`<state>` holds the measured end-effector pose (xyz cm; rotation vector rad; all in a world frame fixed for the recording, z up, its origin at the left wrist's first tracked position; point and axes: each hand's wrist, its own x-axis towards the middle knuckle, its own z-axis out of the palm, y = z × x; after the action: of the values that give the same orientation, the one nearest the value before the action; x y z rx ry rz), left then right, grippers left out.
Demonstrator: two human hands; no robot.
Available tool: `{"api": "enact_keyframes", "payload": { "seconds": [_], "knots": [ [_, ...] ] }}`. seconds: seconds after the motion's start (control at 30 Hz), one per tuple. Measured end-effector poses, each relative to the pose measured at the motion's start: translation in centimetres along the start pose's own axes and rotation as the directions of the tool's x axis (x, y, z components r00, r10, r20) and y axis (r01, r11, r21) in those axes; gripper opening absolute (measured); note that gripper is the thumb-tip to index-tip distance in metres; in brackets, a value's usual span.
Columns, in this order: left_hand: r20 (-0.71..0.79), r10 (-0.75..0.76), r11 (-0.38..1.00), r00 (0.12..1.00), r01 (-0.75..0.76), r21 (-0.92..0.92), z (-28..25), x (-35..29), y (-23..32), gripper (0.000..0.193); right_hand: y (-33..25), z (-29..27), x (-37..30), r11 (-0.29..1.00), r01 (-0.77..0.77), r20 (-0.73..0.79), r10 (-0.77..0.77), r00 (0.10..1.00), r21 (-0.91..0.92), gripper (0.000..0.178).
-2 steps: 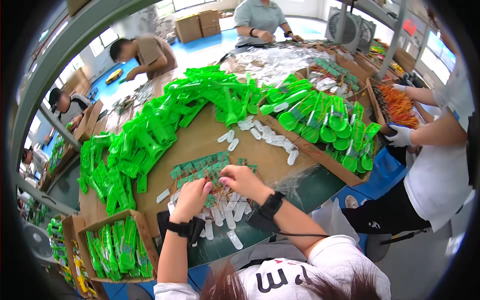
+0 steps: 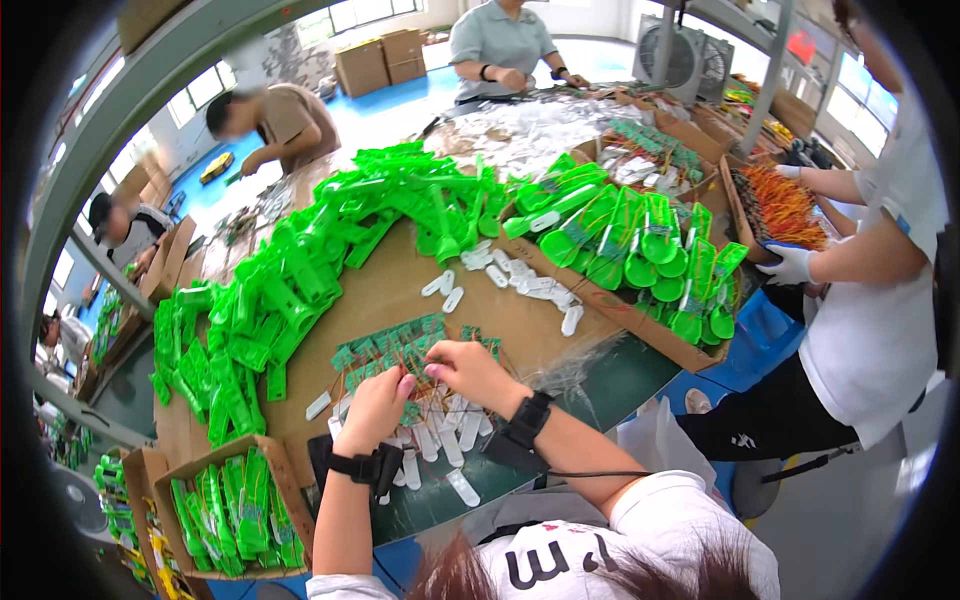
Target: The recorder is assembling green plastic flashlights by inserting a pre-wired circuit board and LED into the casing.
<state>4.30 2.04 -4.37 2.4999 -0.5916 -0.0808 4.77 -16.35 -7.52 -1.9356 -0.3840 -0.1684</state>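
Note:
My left hand (image 2: 372, 410) and my right hand (image 2: 474, 373) are close together over a cluster of small green circuit boards (image 2: 392, 340) with thin orange-red wires. Both hands are closed, thumbs and fingertips pinched near the wires; whatever sits in each pinch is too small to make out. Below and between my wrists, several white oblong plastic pieces (image 2: 462, 486) lie on the dark green tabletop, some under the wires. Black bands circle both my wrists. The boards rest on a brown cardboard sheet (image 2: 385, 282).
A long heap of bright green plastic housings (image 2: 290, 270) curves around the cardboard. Wired green parts fill a box (image 2: 262, 575) at lower left and another box (image 2: 630, 325) at right. Loose white pieces (image 2: 540, 288) lie between. A gloved co-worker (image 2: 860, 300) stands at right; others work beyond.
The whole scene has shifted slightly left in the picture. My hands keep nearly the same pose over the boards and wires.

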Motion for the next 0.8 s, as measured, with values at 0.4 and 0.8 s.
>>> {"api": "enact_keyframes", "payload": {
  "seconds": [0.4, 0.8],
  "knots": [
    [-0.006, -0.005, 1.000, 1.000, 0.005, 0.006, 0.7, 0.5, 0.1, 0.027, 0.5, 0.5, -0.3, 0.990, -0.043, -0.051, 0.037, 0.998, -0.134, 0.028],
    [-0.174, -0.038, 0.955, 0.984, 0.087, 0.284, 1.2, 0.2, 0.6, 0.023, 0.4, 4.3, -0.9, 0.927, -0.141, -0.264, 0.048, 0.963, -0.347, 0.019]
  ]
}}
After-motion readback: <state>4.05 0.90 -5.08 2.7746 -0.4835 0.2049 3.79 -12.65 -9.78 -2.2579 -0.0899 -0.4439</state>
